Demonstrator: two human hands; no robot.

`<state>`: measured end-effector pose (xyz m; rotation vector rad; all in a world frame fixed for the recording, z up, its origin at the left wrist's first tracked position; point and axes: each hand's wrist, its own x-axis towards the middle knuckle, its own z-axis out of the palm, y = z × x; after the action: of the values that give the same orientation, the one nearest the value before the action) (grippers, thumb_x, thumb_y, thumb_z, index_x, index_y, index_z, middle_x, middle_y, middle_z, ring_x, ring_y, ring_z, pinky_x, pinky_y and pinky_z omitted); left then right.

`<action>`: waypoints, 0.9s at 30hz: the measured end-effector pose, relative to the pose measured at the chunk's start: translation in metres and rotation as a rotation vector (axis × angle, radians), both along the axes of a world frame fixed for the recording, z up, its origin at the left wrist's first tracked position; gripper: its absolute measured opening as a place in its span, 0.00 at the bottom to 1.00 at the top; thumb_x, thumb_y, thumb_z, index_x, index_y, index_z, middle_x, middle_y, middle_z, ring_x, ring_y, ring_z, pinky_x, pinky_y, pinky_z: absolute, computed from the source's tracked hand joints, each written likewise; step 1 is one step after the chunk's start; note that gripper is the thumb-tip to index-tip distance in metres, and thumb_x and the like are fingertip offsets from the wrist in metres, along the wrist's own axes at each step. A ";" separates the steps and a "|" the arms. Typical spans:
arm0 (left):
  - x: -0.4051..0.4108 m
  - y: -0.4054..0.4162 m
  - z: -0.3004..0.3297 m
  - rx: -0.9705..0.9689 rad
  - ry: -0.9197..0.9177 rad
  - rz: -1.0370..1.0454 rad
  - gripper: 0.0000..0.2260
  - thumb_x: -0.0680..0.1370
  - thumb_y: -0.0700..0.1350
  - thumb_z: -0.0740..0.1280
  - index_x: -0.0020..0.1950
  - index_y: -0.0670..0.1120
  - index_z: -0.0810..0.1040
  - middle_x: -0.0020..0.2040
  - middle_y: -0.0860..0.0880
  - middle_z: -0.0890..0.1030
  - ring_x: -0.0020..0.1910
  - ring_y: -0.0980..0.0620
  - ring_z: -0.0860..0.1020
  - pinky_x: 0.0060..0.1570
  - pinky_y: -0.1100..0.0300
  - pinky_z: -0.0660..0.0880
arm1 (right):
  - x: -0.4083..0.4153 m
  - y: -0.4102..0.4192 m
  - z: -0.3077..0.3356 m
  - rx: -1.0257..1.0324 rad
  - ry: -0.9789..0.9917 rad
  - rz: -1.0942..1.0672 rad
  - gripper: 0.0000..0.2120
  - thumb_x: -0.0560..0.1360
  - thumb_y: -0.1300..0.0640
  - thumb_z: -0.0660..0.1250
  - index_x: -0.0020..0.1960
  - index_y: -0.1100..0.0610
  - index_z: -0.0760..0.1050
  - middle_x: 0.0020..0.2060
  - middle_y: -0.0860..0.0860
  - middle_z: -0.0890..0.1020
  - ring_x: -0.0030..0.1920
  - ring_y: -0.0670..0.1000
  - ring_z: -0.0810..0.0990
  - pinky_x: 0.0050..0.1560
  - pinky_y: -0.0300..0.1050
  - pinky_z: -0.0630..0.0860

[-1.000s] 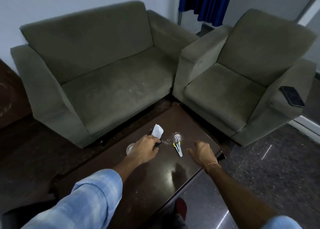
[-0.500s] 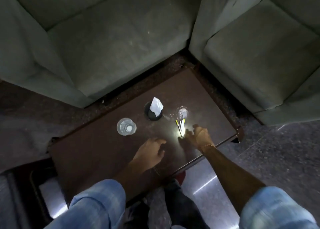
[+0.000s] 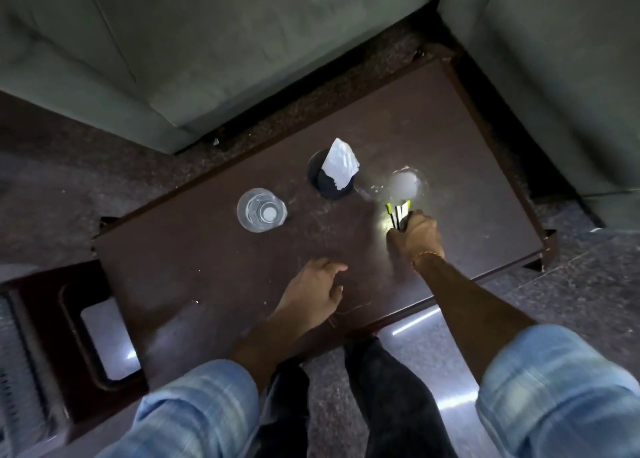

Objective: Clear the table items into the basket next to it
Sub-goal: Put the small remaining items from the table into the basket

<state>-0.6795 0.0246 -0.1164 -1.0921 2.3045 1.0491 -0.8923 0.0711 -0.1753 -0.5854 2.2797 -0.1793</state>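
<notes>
As you lean over the dark surface (image 3: pixel 450 139), your right hand (image 3: pixel 417 238) closes round a bundle of pens (image 3: pixel 398 213), the first of the items bound for the basket.

Your fingers curl on the pens' near ends, likely to lift them all at once; their yellow-tipped far ends point at a clear overturned cup (image 3: pixel 405 184). Your left hand (image 3: pixel 311 293) lies relaxed and empty, well apart from the pens. A clear glass (image 3: pixel 261 210) and a dark cup holding white tissue (image 3: pixel 332 175) wait beyond it. What may be the basket (image 3: pixel 45 336) stands at your left.
</notes>
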 end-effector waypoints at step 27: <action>0.233 -0.101 0.210 -0.382 0.162 -0.076 0.21 0.79 0.49 0.63 0.73 0.50 0.68 0.70 0.48 0.72 0.69 0.49 0.69 0.70 0.58 0.64 | 0.163 -0.027 0.249 -0.141 0.178 0.428 0.09 0.66 0.48 0.70 0.32 0.50 0.72 0.34 0.50 0.79 0.44 0.54 0.80 0.43 0.39 0.64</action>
<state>-0.4464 -0.0769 0.0941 -1.0741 2.7320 0.7074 -0.7294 0.0445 0.0741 -1.1861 2.2599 -0.0786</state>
